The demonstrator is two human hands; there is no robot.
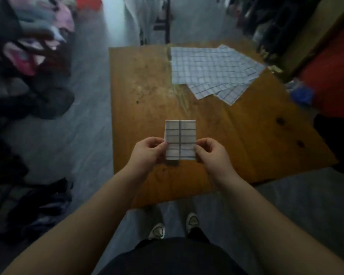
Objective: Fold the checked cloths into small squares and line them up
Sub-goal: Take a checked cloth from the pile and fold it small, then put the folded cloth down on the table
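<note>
A small folded checked cloth (180, 135), white with dark grid lines, is held above the near part of the wooden table (147, 92). My left hand (149, 152) pinches its lower left edge and my right hand (211, 153) pinches its lower right edge. Several unfolded checked cloths (211, 70) lie fanned in a loose pile at the table's far right.
Dark and coloured clothing heaps (34, 56) cover the floor to the left. A red surface (334, 76) and a blue object (303, 94) sit past the table's right edge. My shoes (157, 231) stand on grey floor just before the table.
</note>
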